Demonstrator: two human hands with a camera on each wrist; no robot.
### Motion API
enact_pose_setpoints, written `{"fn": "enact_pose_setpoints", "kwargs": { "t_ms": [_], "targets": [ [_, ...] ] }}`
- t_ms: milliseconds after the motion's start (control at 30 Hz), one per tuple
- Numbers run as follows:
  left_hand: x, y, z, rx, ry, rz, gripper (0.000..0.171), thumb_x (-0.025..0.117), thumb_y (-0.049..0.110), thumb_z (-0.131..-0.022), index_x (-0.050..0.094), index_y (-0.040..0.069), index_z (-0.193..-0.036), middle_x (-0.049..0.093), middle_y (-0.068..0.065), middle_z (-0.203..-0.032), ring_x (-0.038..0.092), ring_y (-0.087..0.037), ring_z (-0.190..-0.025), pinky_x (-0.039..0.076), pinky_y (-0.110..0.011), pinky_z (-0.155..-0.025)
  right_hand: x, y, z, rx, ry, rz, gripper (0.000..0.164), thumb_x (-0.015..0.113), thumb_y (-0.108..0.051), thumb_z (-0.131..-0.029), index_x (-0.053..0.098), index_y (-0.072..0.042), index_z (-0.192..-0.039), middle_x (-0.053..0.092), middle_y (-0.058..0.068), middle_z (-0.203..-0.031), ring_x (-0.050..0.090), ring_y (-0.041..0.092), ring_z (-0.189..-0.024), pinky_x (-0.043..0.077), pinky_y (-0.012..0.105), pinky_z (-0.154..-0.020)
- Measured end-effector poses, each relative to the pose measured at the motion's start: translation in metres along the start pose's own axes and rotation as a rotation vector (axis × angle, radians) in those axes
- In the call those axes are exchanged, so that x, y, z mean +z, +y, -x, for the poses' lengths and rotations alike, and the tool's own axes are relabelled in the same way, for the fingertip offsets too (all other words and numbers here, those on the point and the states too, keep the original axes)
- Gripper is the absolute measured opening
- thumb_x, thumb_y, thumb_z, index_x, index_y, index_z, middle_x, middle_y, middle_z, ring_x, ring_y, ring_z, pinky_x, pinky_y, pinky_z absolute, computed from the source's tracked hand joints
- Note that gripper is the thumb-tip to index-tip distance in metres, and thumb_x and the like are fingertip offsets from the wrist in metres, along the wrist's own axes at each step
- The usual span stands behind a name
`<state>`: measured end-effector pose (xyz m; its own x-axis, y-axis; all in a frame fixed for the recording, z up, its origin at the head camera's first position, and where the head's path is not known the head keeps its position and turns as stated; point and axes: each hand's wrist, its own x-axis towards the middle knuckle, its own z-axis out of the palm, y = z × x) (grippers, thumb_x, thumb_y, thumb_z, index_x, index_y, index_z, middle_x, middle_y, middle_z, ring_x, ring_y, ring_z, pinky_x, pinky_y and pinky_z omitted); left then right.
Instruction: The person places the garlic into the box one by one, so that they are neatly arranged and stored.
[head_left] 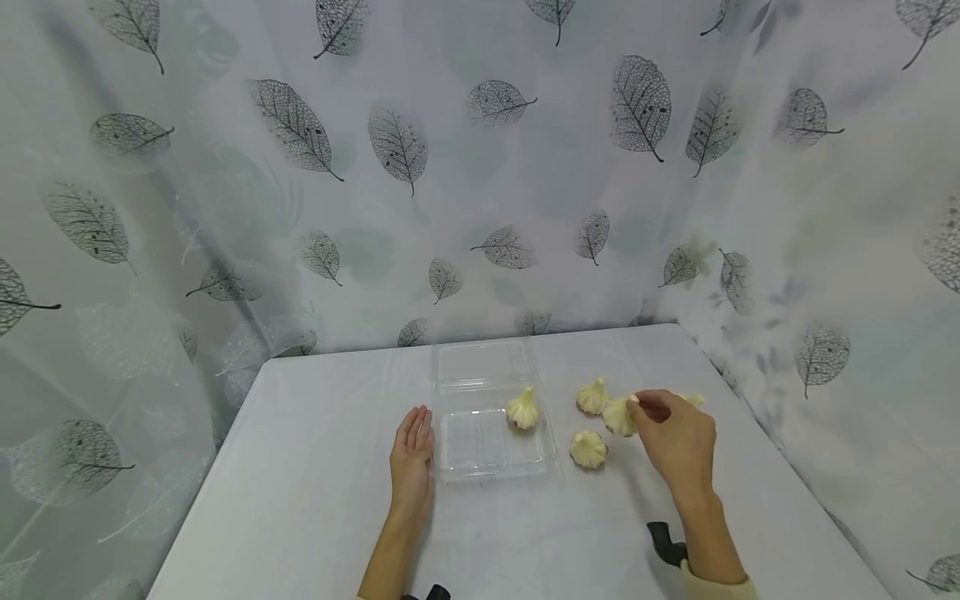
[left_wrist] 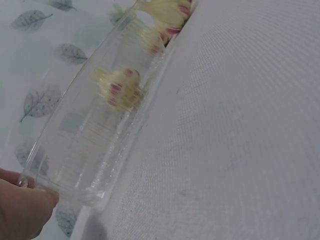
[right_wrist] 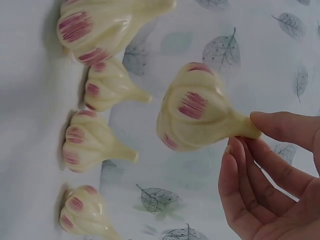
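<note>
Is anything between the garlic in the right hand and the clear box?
Yes: a pale yellow garlic bulb and a nearer one sit on the white table between the matching raised bulb in the right hand and the clear, rectangular plastic box. Above them, nothing visible blocks it.

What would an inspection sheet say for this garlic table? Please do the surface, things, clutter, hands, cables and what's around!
Surface: white table
Job's things: clear container, lid folded open, one garlic bulb inside; three loose bulbs to its right; one held bulb
Clutter: nothing seen
Left hand: fingers straight, touching the container's left side
Right hand: pinches the held bulb by its stem
Cables: nothing seen
Surroundings: leaf-patterned curtain behind and beside the table
</note>
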<state>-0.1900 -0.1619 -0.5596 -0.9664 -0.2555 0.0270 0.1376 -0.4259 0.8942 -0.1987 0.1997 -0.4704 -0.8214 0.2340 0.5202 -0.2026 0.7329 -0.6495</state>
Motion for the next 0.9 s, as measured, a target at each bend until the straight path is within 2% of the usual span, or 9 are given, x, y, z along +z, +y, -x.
{"fn": "enact_pose_setpoints", "kwargs": {
  "t_ms": [267, 500, 733, 900],
  "targets": [
    [-0.001, -0.001, 0.000, -0.002, 0.018, 0.005, 0.058, 0.039, -0.011, -0.106, 0.024, -0.001, -0.161, 0.028, -0.015, -0.169, 0.027, -0.026, -0.157, 0.030, -0.032, -0.125, 0.006, -0.014, -0.006, 0.018, -0.006, -0.037, 0.012, 0.082, -0.014, -0.090, 0.080, -0.005, -0.098, 0.077, 0.007, -0.082, 0.072, 0.023, -0.075, 0.046, 0.006, -0.059],
    [0.000, -0.002, -0.001, 0.006, 0.010, -0.005, 0.057, 0.040, -0.009, -0.107, 0.023, -0.002, -0.161, 0.028, -0.015, -0.169, 0.026, -0.026, -0.157, 0.028, -0.035, -0.126, 0.013, -0.020, -0.009, 0.001, -0.019, -0.070, 0.013, 0.083, -0.013, -0.089, 0.080, -0.004, -0.098, 0.077, 0.008, -0.084, 0.072, 0.025, -0.076, 0.049, 0.010, -0.062],
    [0.000, -0.002, -0.001, 0.011, 0.005, -0.011, 0.058, 0.038, -0.011, -0.106, 0.022, -0.003, -0.161, 0.028, -0.016, -0.169, 0.026, -0.027, -0.157, 0.030, -0.032, -0.125, 0.022, -0.029, -0.010, -0.003, -0.057, -0.092, 0.013, 0.083, -0.015, -0.090, 0.080, -0.007, -0.099, 0.077, 0.004, -0.085, 0.072, 0.020, -0.077, 0.051, 0.012, -0.064],
    [0.000, -0.002, 0.000, 0.019, -0.002, -0.012, 0.057, 0.038, -0.011, -0.106, 0.022, -0.004, -0.161, 0.026, -0.018, -0.169, 0.025, -0.029, -0.158, 0.029, -0.034, -0.125, 0.032, -0.037, -0.012, -0.053, -0.067, -0.118, 0.011, 0.083, -0.012, -0.089, 0.080, -0.006, -0.097, 0.077, 0.004, -0.084, 0.072, 0.020, -0.075, 0.055, 0.019, -0.064]
  ]
}}
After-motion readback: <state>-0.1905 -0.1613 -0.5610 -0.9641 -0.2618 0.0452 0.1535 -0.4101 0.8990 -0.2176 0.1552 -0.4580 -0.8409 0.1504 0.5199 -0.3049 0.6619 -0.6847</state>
